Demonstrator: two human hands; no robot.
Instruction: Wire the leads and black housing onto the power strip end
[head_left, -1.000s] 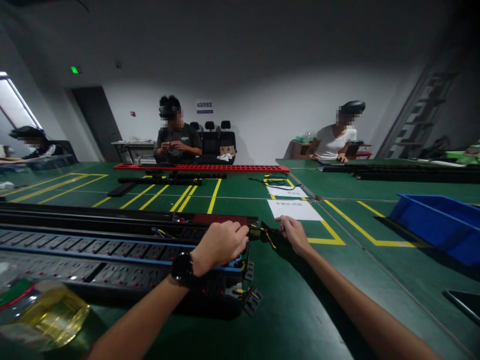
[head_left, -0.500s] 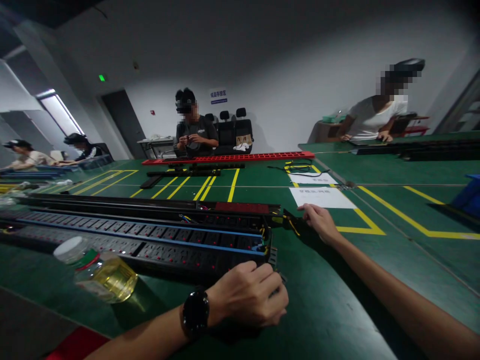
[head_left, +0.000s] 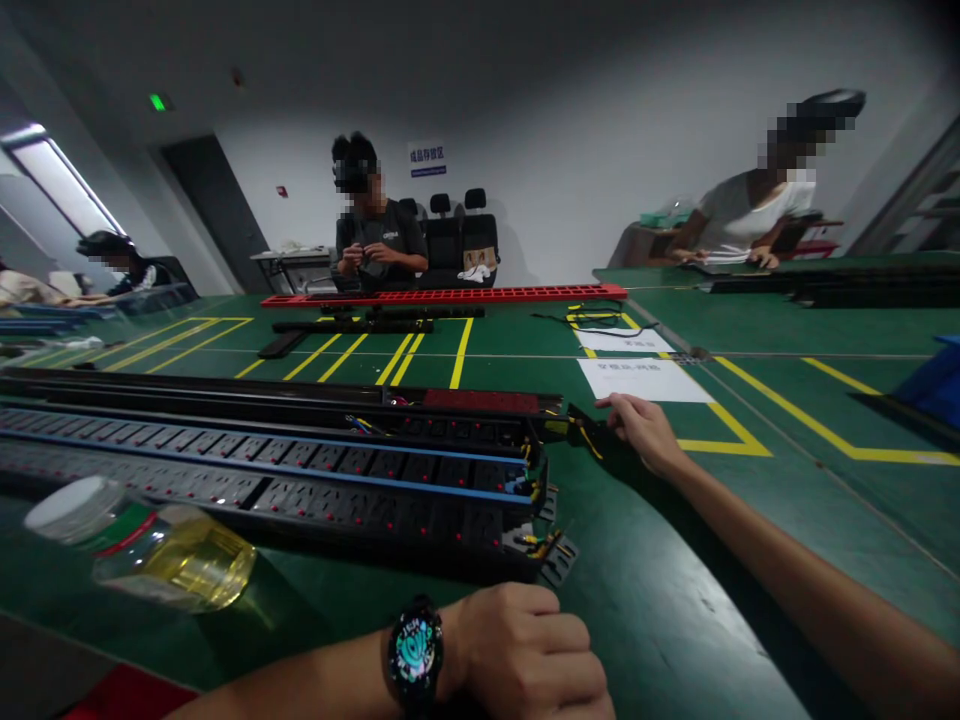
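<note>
Long black power strips (head_left: 315,470) lie across the green table, their open right ends showing coloured wires. My right hand (head_left: 641,430) rests at the end of the far strip, fingers curled on a black end piece with yellow wires (head_left: 581,428). My left hand (head_left: 529,655), with a black watch at the wrist, is curled into a fist on the table at the bottom edge, in front of the near strip's end. What it holds, if anything, is hidden.
A plastic bottle of yellow liquid (head_left: 142,550) lies on its side at the left. White papers (head_left: 641,378) sit beyond my right hand, a blue bin (head_left: 934,385) at far right. A red strip (head_left: 442,295) lies far back. Other people sit across and at both sides.
My left hand drew back from the far strip's end to the near table edge and closed into a fist. The right hand stayed at the end piece. The view tilted.
</note>
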